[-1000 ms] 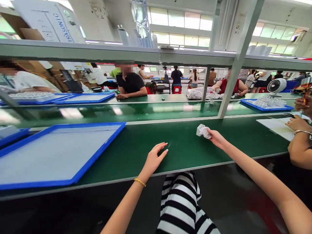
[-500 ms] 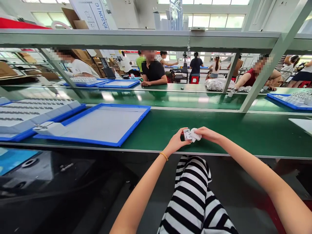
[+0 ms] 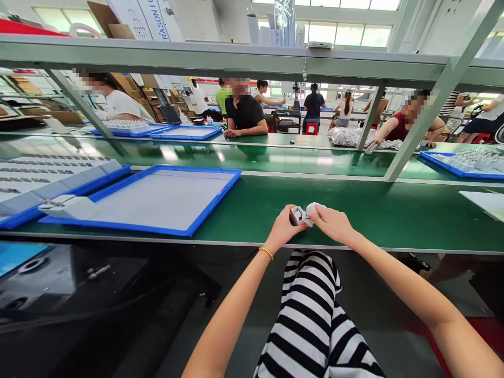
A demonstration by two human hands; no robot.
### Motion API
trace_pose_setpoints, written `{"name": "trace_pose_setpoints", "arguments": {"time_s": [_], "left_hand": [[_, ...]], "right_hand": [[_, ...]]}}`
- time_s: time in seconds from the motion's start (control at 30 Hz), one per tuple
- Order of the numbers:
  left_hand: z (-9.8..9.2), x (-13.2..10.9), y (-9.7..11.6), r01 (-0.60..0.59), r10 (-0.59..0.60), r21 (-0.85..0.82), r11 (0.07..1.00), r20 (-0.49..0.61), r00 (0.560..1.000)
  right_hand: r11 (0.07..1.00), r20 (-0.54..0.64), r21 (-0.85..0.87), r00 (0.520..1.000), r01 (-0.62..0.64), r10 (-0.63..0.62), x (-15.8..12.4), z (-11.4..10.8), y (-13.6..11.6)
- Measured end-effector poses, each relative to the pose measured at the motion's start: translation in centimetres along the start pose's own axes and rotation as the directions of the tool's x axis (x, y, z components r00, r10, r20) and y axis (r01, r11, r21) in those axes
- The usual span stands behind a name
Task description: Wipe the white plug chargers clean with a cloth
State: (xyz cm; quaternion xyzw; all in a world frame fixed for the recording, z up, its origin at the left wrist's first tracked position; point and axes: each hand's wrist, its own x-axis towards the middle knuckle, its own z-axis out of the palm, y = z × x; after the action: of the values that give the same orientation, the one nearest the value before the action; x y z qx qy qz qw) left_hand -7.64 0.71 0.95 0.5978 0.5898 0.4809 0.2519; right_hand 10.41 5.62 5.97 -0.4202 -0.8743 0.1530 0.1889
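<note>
My left hand [image 3: 284, 229], with a beaded bracelet at the wrist, is closed around a small white plastic housing [image 3: 298, 214] whose open side shows a dark inside. Pressed close on its right is a white rounded part [image 3: 313, 208], pinched in the fingers of my right hand [image 3: 334, 224]. The two pieces meet or overlap between my fingertips; whether they are joined I cannot tell. Both hands are just above the front edge of the green work surface [image 3: 366, 210].
Left of my hands lies a blue-rimmed tray [image 3: 192, 231] with a white block-shaped piece [image 3: 71, 206] on its left corner. A second blue tray [image 3: 23, 220] holds rows of white parts. Slanted metal posts [image 3: 417, 126] rise beyond; co-workers sit across the bench.
My right hand has turned and closed in over the rounded part, moving it against the housing. The housing is tilted so its opening shows more. The view has shifted slightly.
</note>
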Motion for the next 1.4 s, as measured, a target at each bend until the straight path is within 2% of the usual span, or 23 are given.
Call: {"name": "trace_pose_setpoints", "arguments": {"time_s": [0.17, 0.23, 0.3, 0.43, 0.53, 0.63, 0.97, 1.1, 1.2, 1.4], "left_hand": [[0.0, 0.0, 0.0, -0.009, 0.009, -0.005, 1.0, -0.016, 1.0], [0.0, 0.0, -0.1, 0.001, -0.001, -0.028, 1.0, 0.004, 1.0], [-0.1, 0.0, -0.1, 0.018, -0.016, -0.049, 0.999, 0.037, 0.999], [-0.3, -0.1, 0.0, 0.042, -0.038, -0.069, 0.997, 0.059, 0.998], [-0.4, -0.2, 0.2, 0.047, -0.042, -0.081, 0.996, 0.055, 0.998], [-0.4, -0.2, 0.2, 0.055, -0.051, -0.088, 0.995, 0.052, 0.997], [-0.4, -0.3, 0.1, 0.035, -0.03, -0.094, 0.995, 0.055, 0.998], [-0.2, -0.3, -0.3, -0.078, 0.079, -0.036, 0.996, 0.033, 0.996], [-0.1, -0.2, -0.4, -0.164, 0.164, 0.021, 0.986, 0.01, 0.986], [-0.1, -0.6, -0.2, -0.191, 0.192, 0.076, 0.979, 0.002, 0.981]], "right_hand": [[0.997, 0.031, -0.069, 0.999, 0.016, -0.014, 0.1, 0.3, -1.3], [0.992, 0.053, -0.098, 0.996, 0.082, -0.077, 0.7, 0.0, -1.2], [0.963, 0.073, -0.18, 0.979, 0.201, -0.191, 1.4, -0.4, -1.1], [0.775, 0.155, -0.426, 0.882, 0.466, -0.445, 3.0, -1.0, -1.0], [0.642, 0.207, -0.535, 0.822, 0.549, -0.53, 3.5, -0.6, -0.8], [0.586, 0.2, -0.575, 0.792, 0.571, -0.576, 3.7, 0.1, -0.5], [0.585, 0.145, -0.542, 0.753, 0.603, -0.642, 4.1, 0.8, 0.4], [0.583, 0.133, -0.526, 0.737, 0.619, -0.663, 4.0, 0.6, 0.3], [0.595, 0.122, -0.522, 0.744, 0.611, -0.656, 3.9, 0.6, 0.2], [0.612, 0.133, -0.528, 0.769, 0.589, -0.625, 3.1, 0.7, -0.1]]}}
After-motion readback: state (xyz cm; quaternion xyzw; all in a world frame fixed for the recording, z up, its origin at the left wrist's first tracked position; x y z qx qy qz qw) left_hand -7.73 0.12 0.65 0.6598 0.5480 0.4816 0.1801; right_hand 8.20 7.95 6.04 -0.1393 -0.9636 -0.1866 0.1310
